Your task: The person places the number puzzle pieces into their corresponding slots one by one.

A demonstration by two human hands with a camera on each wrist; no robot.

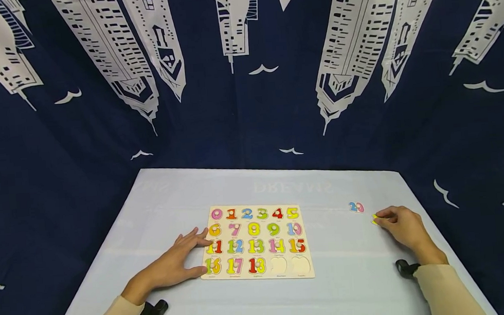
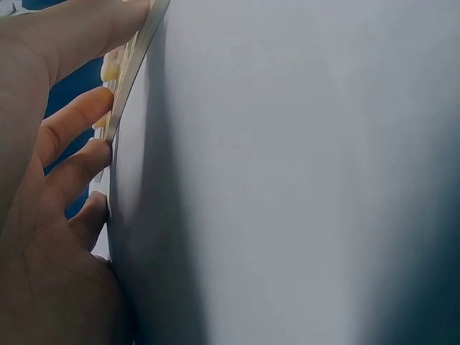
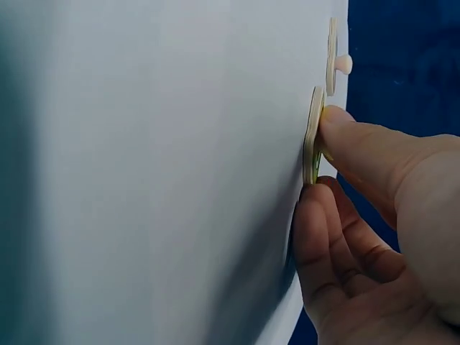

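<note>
A wooden number puzzle board (image 1: 309,272) lies on the table, with numbered pieces in most of its recesses. Two bare recesses show at its bottom right. My left hand (image 1: 176,260) rests at the board's left edge, fingers spread and the thumb near its lower left corner; the left wrist view shows the fingers along the board's edge (image 2: 136,72). Between thumb and fingers, my right hand (image 1: 401,226) pinches a yellow-green puzzle piece (image 3: 313,136), its number hidden. A blue and pink 20 piece (image 1: 356,207) lies just beyond that hand, its knob (image 3: 344,65) upward.
The white-covered table (image 1: 331,293) stretches around the board. A dark blue cloth (image 1: 240,119) printed with white buildings hangs behind and beside it. Black wrist cameras (image 1: 154,310) sit on both wrists.
</note>
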